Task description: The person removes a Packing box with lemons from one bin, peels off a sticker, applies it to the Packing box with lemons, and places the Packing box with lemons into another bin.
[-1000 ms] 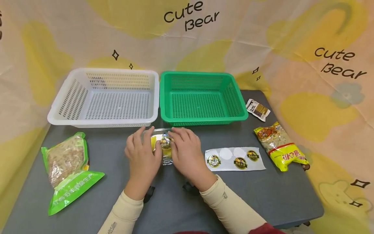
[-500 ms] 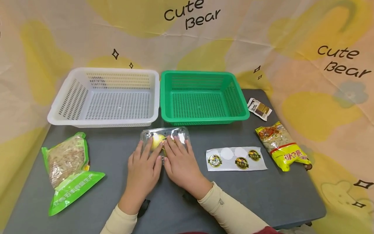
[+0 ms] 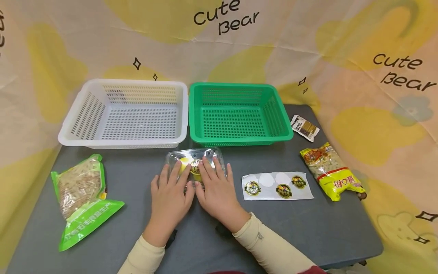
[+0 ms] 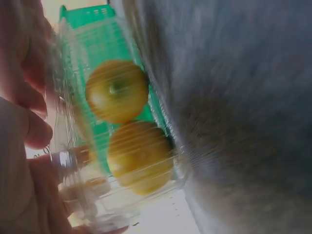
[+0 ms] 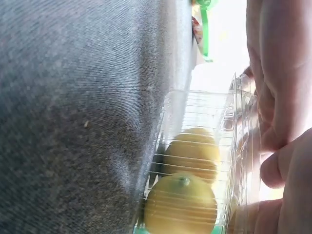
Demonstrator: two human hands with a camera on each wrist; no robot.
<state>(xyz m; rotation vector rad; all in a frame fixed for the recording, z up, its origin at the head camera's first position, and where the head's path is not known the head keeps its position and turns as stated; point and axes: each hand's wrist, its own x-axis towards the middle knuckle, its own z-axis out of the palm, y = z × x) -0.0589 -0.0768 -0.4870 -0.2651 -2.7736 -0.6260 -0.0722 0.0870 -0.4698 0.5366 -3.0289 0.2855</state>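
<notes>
A clear plastic clamshell box lies on the table before me. Its lid bears a round black-and-gold sticker. My left hand lays straight, spread fingers over the lid's left front part. On the right front part rest the extended fingers of my right hand, thumbs close together at the front edge. Through the box wall in the left wrist view show two round yellow-orange fruits; the right wrist view also shows a yellow fruit inside. The hands hide much of the lid.
Behind the box stand a white basket and a green basket. A sticker sheet lies to the right, with a yellow food bag and a small packet beyond. At left lies a green-edged bag.
My hands have gone from bent fingers and thumbs around the sticker to straight fingers laid on the lid. Since half a second ago they have parted slightly, uncovering the sticker.
</notes>
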